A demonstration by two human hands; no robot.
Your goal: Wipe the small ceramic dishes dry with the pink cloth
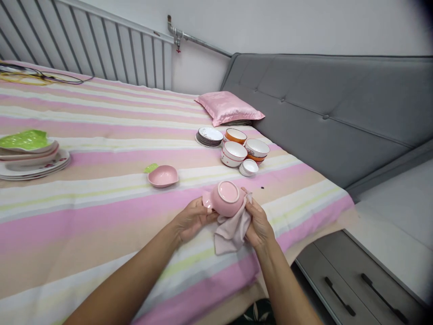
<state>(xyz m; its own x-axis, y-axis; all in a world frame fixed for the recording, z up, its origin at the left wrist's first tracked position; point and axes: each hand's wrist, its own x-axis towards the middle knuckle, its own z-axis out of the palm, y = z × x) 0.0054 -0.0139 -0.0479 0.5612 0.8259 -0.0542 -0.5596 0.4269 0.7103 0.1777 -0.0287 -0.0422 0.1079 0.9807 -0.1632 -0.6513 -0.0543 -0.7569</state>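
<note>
Pink bowl (227, 200) held btwn both hands, base tipped to camera, above near side of striped bed (84, 230).
L hand (194, 220) grip pinches bowl at its tab side; R hand (259, 224) grip pinches pale pink cloth (233, 230) vs. opp. side, cloth hanging below. 2nd bowl (163, 176), also pink w/ green leaf tab, sits on bed, up & L of hands. Beyond: stacked bowls (233, 155), sm. white dishes (249, 167), plate stack (209, 135), pink pillow (230, 107) nr gray headboard (321, 95). Far L: more stacked plates (37, 171).
</note>
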